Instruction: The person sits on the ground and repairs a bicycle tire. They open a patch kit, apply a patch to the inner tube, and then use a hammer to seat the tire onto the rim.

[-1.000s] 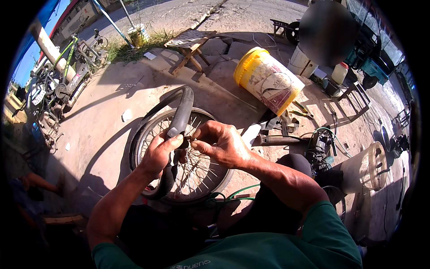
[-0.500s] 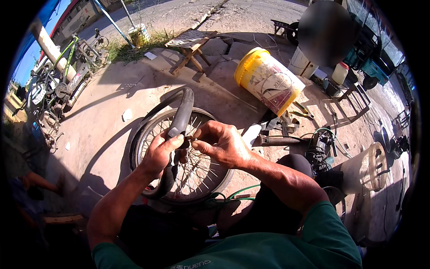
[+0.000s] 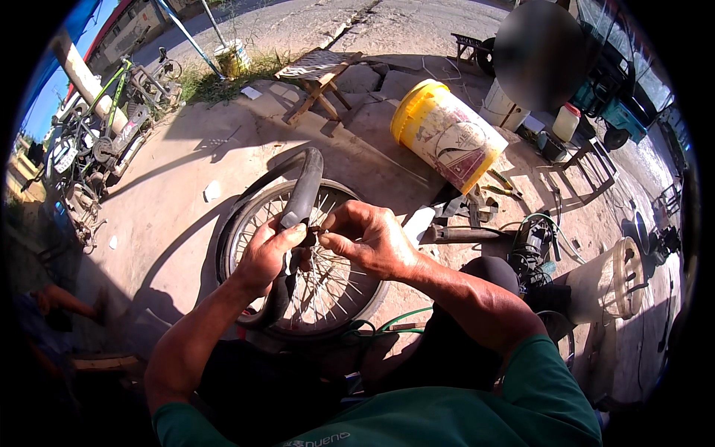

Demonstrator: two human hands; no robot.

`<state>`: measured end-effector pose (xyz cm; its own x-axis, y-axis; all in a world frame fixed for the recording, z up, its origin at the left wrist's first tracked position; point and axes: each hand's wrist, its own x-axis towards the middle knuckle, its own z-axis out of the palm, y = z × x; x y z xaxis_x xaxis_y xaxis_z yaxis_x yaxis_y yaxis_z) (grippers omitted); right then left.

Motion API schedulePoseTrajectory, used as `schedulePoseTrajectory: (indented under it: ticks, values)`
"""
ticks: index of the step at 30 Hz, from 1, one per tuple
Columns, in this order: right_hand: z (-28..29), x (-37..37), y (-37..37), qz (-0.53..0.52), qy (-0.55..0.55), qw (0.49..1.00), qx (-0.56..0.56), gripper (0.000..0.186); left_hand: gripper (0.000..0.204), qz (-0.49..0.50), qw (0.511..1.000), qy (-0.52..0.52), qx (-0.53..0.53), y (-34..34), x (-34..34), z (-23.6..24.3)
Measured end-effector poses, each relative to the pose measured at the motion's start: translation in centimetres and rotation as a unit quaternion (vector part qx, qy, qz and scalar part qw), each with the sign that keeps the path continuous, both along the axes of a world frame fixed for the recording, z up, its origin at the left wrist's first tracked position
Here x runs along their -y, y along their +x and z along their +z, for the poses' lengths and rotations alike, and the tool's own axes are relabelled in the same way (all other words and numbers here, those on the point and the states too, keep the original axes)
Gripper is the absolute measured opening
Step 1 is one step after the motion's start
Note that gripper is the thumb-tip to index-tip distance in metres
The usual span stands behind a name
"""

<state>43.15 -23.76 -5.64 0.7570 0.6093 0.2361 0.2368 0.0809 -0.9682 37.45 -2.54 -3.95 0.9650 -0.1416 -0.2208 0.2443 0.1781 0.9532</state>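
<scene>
A black rubber inner tube (image 3: pixel 304 186) arches up over a spoked wheel (image 3: pixel 339 294) that lies flat on the ground in front of me. My left hand (image 3: pixel 261 257) is closed round the tube, with the thumb laid along its top near a flattened section. Close to that thumb, just to the right of the tube, my right hand (image 3: pixel 372 238) has thumb and forefinger brought together in a pinch. Whatever sits between those fingertips is small and dark, too small to name. The lower part of the tube drops beside the wheel's spokes.
A yellow-rimmed bucket (image 3: pixel 450 138) lies tipped beyond the wheel, near pliers (image 3: pixel 503 186). A low wooden stool (image 3: pixel 320 68) stands farther off. Bicycles (image 3: pixel 112 119) crowd the left. Rightward are a dark pipe-like tool (image 3: pixel 465 235), a translucent bucket (image 3: pixel 607 283) and a red-lidded jar (image 3: pixel 566 123).
</scene>
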Motion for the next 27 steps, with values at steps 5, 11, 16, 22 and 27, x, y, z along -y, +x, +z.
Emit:
schedulePoseTrajectory:
  ticks: [5, 11, 16, 22, 27]
  values:
    - [0.18, 0.03, -0.06, 0.001, -0.002, 1.0, -0.002, 0.017, 0.027, 0.003, 1.0, 0.001, 0.001, -0.02, 0.15, 0.12]
    - [-0.13, -0.07, 0.02, 0.004, 0.012, 1.0, -0.008, 0.016, 0.025, -0.001, 1.0, 0.017, 0.004, 0.01, 0.02, 0.04]
    - [0.13, -0.08, -0.07, 0.006, 0.008, 1.0, -0.014, 0.016, 0.025, 0.005, 1.0, 0.016, 0.004, -0.07, 0.09, 0.12]
    - [-0.37, -0.18, 0.11, 0.004, 0.015, 1.0, -0.013, 0.017, 0.026, 0.003, 1.0, 0.02, 0.008, -0.01, 0.09, 0.08]
    - [-0.29, -0.22, 0.04, 0.002, 0.013, 1.0, -0.011, 0.017, 0.026, 0.003, 1.0, 0.015, 0.008, 0.0, 0.02, -0.07]
